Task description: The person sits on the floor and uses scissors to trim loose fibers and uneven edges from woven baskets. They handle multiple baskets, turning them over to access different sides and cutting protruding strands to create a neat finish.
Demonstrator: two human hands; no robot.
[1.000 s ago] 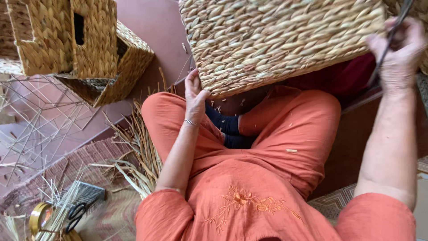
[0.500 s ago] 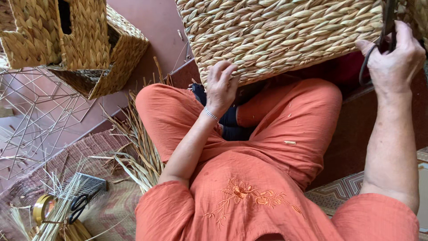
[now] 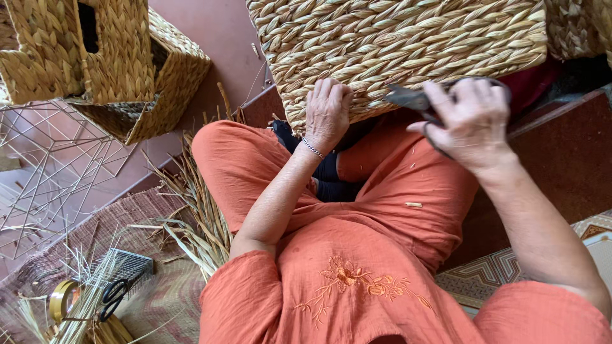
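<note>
A large woven straw basket (image 3: 395,44) rests on my crossed legs in orange trousers. My left hand (image 3: 327,111) lies flat on the basket's lower edge, fingers together, a thin bracelet at the wrist. My right hand (image 3: 468,121) grips a pair of dark scissors (image 3: 411,100), the blades pointing left toward the basket's lower rim, close to my left hand.
Two smaller woven baskets (image 3: 102,64) stand at the upper left over wire frames (image 3: 51,172). Loose straw (image 3: 197,216) lies beside my left knee. A tape roll (image 3: 60,299), black-handled scissors (image 3: 111,296) and a small mesh box (image 3: 124,267) sit on the mat at the lower left.
My right hand came down from the basket's upper right corner to its lower edge with the scissors. My left hand slid right along the rim. The basket shifted slightly right.
</note>
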